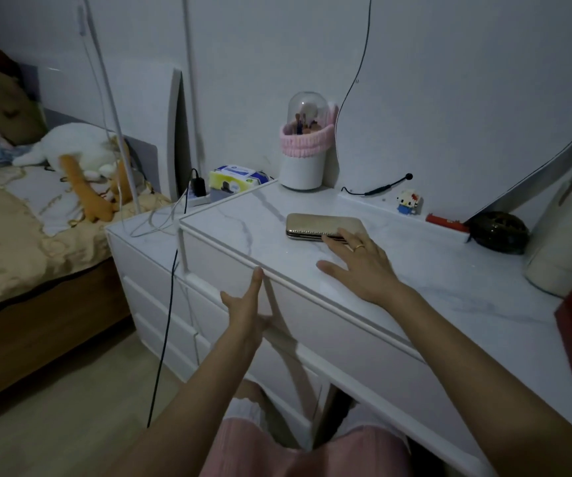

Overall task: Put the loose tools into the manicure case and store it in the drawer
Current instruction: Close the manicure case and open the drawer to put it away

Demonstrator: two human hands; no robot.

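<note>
Right hand (363, 266) spread loose, fingertips touching closed gold manicure case (324, 227); left hand (245, 311) open against shut drawer (229, 266). Could slide off marble top if nudged.

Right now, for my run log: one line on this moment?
case: shut, on dresser top | right hand: touching case, open | left hand: at drawer front | drawer: closed
</note>
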